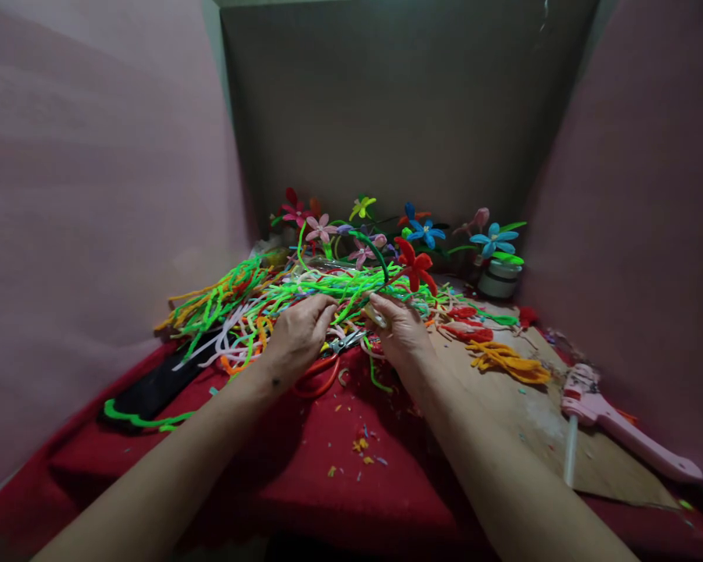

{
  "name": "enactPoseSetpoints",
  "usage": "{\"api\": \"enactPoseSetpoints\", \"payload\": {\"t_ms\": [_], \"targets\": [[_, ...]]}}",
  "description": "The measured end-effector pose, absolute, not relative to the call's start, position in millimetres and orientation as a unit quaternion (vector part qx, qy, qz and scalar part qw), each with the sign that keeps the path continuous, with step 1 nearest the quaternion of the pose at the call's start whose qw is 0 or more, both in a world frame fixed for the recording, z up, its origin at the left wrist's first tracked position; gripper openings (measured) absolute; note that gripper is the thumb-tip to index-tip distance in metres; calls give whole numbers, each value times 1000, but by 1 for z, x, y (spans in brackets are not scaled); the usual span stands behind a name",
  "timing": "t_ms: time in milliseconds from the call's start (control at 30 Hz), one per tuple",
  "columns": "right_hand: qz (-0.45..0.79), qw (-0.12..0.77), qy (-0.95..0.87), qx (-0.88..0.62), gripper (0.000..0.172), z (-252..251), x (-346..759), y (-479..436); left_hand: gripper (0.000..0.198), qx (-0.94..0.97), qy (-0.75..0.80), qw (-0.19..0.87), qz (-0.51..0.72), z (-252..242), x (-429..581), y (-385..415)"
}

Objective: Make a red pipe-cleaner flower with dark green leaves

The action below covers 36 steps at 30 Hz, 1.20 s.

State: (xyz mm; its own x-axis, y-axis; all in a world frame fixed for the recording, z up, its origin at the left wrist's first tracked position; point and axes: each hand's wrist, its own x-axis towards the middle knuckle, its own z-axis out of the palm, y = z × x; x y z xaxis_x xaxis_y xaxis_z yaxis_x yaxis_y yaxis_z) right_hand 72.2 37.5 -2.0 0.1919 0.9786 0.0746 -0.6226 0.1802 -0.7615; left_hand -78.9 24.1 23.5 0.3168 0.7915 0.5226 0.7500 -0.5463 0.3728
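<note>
My right hand (397, 324) is closed on the stem of a red pipe-cleaner flower (415, 265), which sticks up above the fingers with a dark green strip (378, 248) curving beside it. A pale, small piece also shows between those fingers. My left hand (305, 324) has its thumb and fingertips pressed together at the edge of a heap of bright green pipe cleaners (305, 287); what they hold is too small to make out. Between and below the hands, scissors with red handles (321, 382) lie on the red cloth (328, 484), blades toward my right hand.
Finished flowers, pink, yellow and blue (494, 240), stand at the back, near a round pot (500, 279). Orange pipe cleaners (507, 361) and a pink glue gun (626, 437) lie on cardboard (504, 421) at right. A black flat object (158, 386) is at left.
</note>
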Motion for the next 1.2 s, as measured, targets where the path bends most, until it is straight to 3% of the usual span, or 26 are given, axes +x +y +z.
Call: {"api": "enactPoseSetpoints", "payload": {"t_ms": [100, 333, 533, 700, 900, 1067, 1200], "targets": [[564, 700, -317, -302, 12, -1, 70, 35, 23, 811, 454, 15, 368, 26, -67, 22], [512, 702, -359, -340, 10, -10, 63, 37, 25, 833, 456, -211, 230, 16, -56, 24], [479, 700, -390, -358, 11, -10, 59, 36, 24, 835, 430, -204, 277, 3, -57, 34], [433, 692, -458, -352, 11, -13, 62, 33, 18, 810, 449, -93, 366, -1, -56, 36], [425, 687, -478, -344, 9, -17, 63, 35, 15, 762, 452, 151, 438, 5, -57, 32], [518, 683, -406, -316, 8, -15, 60, 36, 13, 645, 391, 469, 460, 4, -60, 38], [588, 666, -373, -267, 15, -15, 62, 38, 17, 553, 323, 629, 441, 4, -63, 42]]}}
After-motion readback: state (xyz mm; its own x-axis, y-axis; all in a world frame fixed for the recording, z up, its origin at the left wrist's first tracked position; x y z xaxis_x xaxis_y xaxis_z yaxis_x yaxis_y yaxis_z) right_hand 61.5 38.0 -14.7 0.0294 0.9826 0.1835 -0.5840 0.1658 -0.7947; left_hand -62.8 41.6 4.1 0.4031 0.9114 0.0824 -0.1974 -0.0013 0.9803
